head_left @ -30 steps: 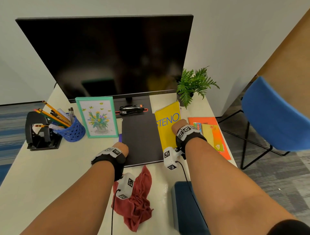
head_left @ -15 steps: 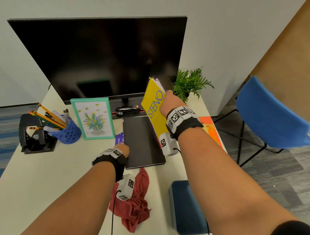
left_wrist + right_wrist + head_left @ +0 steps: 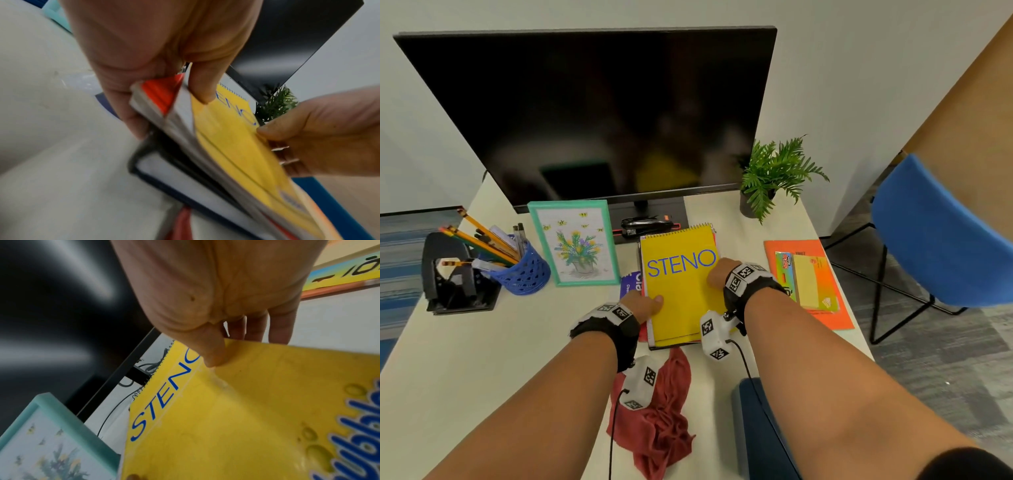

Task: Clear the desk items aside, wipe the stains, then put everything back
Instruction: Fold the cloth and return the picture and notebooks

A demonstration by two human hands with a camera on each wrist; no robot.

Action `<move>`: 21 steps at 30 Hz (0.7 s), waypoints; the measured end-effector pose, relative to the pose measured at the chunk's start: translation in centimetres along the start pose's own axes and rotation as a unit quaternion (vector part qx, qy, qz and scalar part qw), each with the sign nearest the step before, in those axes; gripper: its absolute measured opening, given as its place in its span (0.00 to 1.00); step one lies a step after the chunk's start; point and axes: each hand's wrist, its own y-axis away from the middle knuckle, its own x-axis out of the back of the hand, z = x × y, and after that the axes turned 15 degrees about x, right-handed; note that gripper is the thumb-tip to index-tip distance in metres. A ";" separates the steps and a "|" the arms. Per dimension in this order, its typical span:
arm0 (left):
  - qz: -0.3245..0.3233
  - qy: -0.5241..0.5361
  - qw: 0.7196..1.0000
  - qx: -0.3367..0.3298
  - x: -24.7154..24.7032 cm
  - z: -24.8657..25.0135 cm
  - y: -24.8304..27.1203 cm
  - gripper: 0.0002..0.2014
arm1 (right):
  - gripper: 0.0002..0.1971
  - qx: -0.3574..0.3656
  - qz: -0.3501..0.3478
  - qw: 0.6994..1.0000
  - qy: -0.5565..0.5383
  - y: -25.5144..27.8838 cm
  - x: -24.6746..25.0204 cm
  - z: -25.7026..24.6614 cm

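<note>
The yellow STENO pad (image 3: 681,291) lies on top of the black notebook (image 3: 666,346), which shows only as a dark edge at the front. My left hand (image 3: 645,305) pinches the pad's left edge, thumb on the cover (image 3: 200,91) and fingers under the pages. On the opposite edge my right hand (image 3: 717,274) grips it too, thumb on top (image 3: 213,356) and fingers below. A crumpled red cloth (image 3: 657,421) lies on the desk (image 3: 482,359) just in front of the stack, under my left wrist.
Left of the stack stand a teal picture frame (image 3: 575,240), a blue pen cup (image 3: 524,270) and a black hole punch (image 3: 448,274). A stapler (image 3: 647,224) sits by the monitor (image 3: 592,113). At the right are a plant (image 3: 774,174), an orange folder (image 3: 808,281) and a blue chair (image 3: 945,240).
My right hand lifted the STENO pad from beside the black notebook, swung it left and laid it on top. My left hand has moved onto the pad's left edge.
</note>
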 end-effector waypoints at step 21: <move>0.058 0.167 0.954 -0.243 3.4 1.3 4.2 0.28 | 0.31 0.126 0.160 0.897 -0.392 4.2 4.2 -2.0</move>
